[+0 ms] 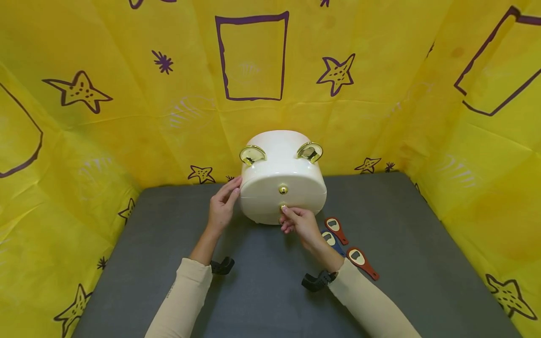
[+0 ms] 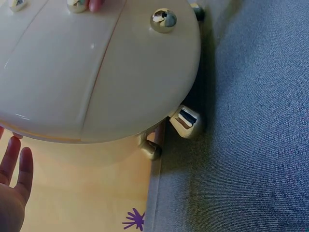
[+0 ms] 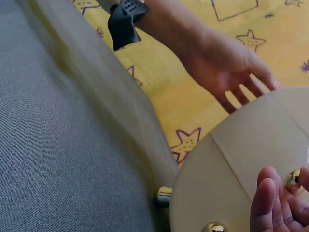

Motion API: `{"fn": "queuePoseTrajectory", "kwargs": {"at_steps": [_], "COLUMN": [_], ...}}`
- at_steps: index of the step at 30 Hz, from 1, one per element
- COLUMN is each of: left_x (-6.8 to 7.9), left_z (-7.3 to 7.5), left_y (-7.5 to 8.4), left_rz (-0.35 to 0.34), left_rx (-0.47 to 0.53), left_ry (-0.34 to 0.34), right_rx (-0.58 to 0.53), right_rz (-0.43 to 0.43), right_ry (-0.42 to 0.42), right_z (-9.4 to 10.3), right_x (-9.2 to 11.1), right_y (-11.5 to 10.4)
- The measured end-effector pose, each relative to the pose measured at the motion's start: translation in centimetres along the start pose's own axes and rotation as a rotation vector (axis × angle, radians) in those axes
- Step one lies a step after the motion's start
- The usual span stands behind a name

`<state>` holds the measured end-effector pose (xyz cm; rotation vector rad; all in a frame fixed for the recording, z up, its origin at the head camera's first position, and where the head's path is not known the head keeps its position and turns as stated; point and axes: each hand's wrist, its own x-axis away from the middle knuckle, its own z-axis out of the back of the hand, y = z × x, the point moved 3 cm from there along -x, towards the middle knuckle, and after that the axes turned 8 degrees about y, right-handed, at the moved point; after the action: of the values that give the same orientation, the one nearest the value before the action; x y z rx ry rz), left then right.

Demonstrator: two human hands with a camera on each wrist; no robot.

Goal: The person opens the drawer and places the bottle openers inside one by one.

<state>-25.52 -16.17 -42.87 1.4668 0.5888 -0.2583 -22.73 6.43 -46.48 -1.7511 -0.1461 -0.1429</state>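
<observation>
A glossy white rounded box (image 1: 262, 185) with two gold ears (image 1: 252, 154) and a seamed front stands at the far side of the table. Gold knobs run down its front, the top one (image 1: 283, 189) uncovered. My right hand (image 1: 302, 226) pinches the middle knob (image 3: 292, 180) between thumb and finger. Below it, the lowest knob (image 2: 163, 20) shows in the left wrist view. My left hand (image 1: 221, 206) rests its extended fingers against the box's left side. Short gold feet (image 2: 187, 122) hold the box up off the table.
Two red bottle openers (image 1: 368, 269) and a blue one (image 1: 336, 246) lie on the grey table (image 1: 262, 295), beside and partly behind my right forearm. A yellow cloth backdrop (image 1: 186, 141) with purple drawings rises behind the box and along both sides.
</observation>
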Motion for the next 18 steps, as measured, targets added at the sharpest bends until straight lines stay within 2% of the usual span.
{"fn": "queuePoseTrajectory", "kwargs": {"at_steps": [9, 12, 18], "left_x": [0.0, 0.0, 0.2], "left_z": [-0.1, -0.1, -0.3], "left_y": [0.1, 0.3, 2.7], "left_rz": [0.016, 0.028, 0.042], "left_rx": [-0.001, -0.002, -0.007], "left_ry": [0.001, -0.003, -0.013], "right_rx": [0.001, 0.032, 0.133], "right_rz": [-0.014, -0.022, -0.073], "right_ry": [0.025, 0.018, 0.025], "right_z": [0.9, 1.5, 2.5], "right_x": [-0.7, -0.9, -1.0], "right_y": [0.7, 1.1, 2.8]}}
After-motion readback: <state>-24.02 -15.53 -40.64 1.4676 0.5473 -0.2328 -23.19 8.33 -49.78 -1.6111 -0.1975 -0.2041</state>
